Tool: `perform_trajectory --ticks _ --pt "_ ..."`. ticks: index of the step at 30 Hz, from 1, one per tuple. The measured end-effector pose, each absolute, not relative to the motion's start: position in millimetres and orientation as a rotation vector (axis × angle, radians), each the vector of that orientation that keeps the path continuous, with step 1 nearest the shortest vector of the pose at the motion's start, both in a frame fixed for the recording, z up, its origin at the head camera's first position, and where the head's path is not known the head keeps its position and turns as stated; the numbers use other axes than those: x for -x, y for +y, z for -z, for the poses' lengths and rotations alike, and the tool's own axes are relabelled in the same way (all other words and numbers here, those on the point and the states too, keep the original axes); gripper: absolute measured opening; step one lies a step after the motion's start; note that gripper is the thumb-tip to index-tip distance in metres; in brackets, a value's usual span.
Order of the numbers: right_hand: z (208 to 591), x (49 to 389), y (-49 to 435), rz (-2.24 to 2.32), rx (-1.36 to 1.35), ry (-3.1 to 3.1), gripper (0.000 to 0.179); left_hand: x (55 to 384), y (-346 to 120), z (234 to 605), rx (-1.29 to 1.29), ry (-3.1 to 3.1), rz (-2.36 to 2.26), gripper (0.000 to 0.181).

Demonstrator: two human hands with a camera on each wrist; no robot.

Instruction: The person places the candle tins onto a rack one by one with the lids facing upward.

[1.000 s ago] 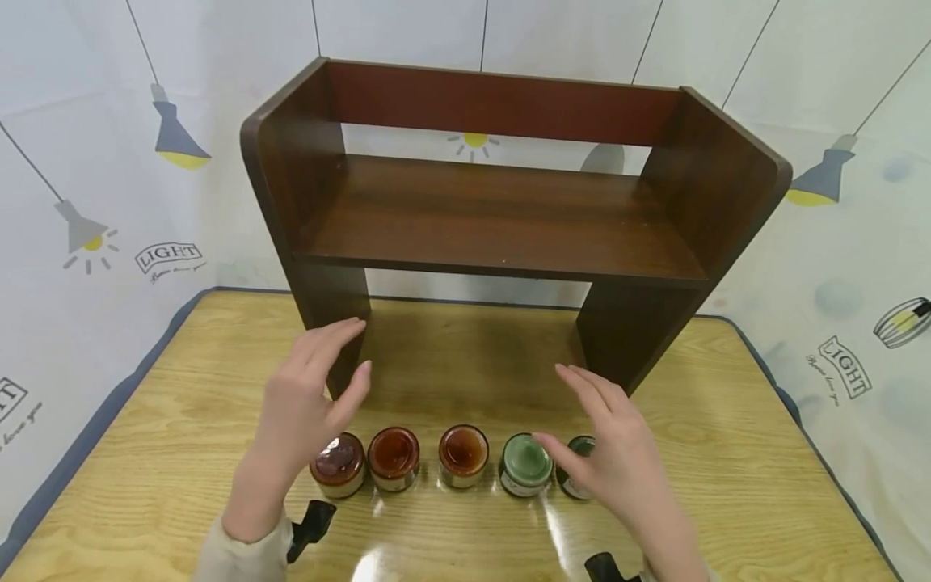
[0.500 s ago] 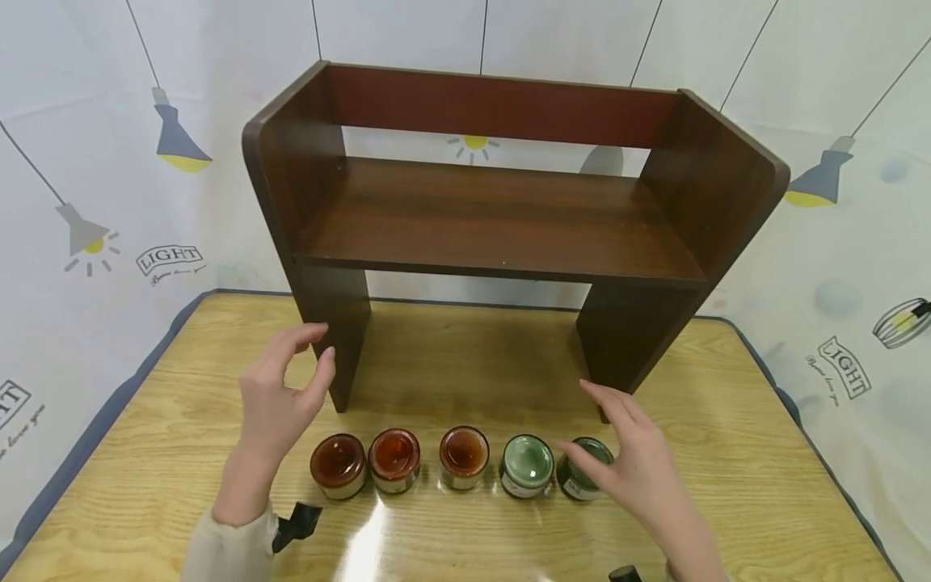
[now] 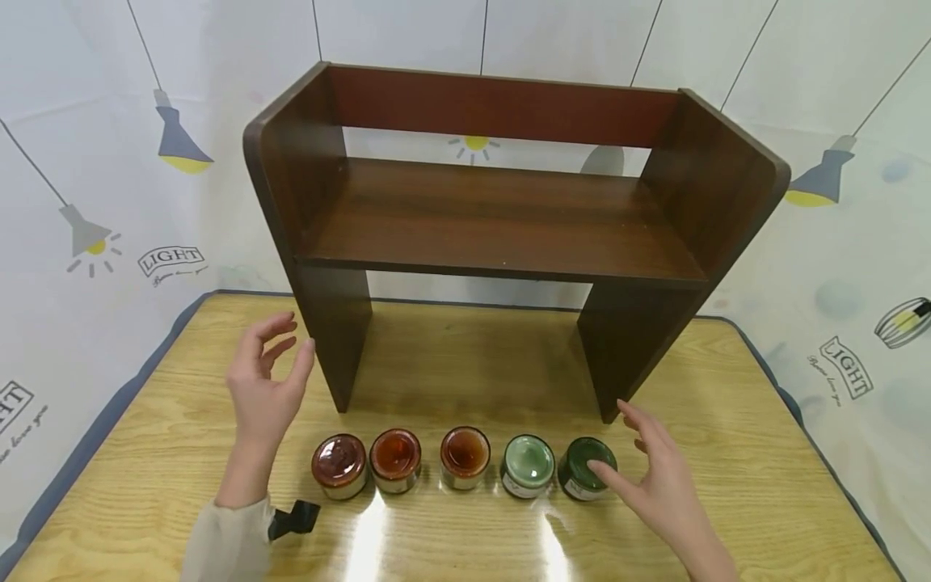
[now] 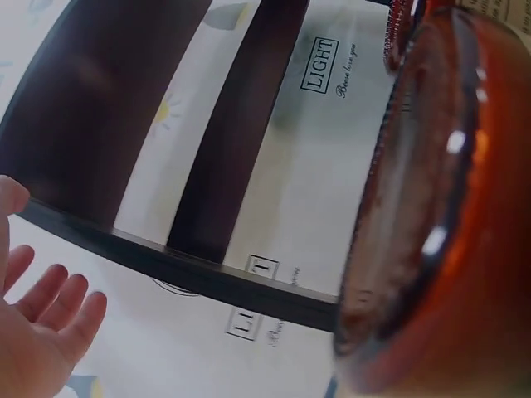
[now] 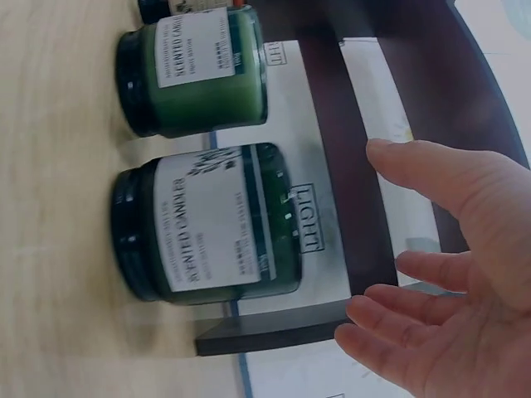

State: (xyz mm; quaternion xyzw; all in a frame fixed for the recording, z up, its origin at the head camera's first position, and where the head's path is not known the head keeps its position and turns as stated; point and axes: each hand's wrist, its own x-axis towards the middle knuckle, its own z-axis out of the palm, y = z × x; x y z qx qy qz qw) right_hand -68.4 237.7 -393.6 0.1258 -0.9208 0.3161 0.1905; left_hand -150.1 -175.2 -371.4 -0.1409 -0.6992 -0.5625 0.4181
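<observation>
My left hand (image 3: 263, 396) hovers left of the shelf's left leg, fingers loosely bent and holding nothing. Just right of its wrist stands a dark red jar candle (image 3: 339, 466), followed by a red-brown one (image 3: 396, 460) and an amber one (image 3: 465, 457). A light green scented candle (image 3: 527, 466) comes after these. At the row's right end is a dark green scented candle (image 5: 216, 224), lid down on the table. My right hand (image 3: 662, 477) is held beside it with nothing in its grasp; the thumb overlaps the candle's edge in the head view.
A dark brown wooden shelf (image 3: 494, 218) stands behind the row, its two legs (image 3: 336, 339) on the wooden table (image 3: 465, 541). A pale cloth printed with lamps (image 3: 87, 339) hangs behind and at the sides.
My left hand has moved left, away from the shelf's left leg. My right hand has shifted right, uncovering the dark green candle. The candles and shelf stay put.
</observation>
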Motion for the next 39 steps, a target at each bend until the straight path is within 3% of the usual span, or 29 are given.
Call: perform_trajectory --ticks 11,39 --pt "414.1 67.1 250.9 -0.962 -0.351 -2.594 0.084 166.0 -182.1 389.3 0.504 -1.53 1.921 0.036" --pt "448.1 70.0 246.2 -1.163 -0.351 -2.608 0.094 176.8 -180.6 391.6 0.417 -1.593 1.912 0.031"
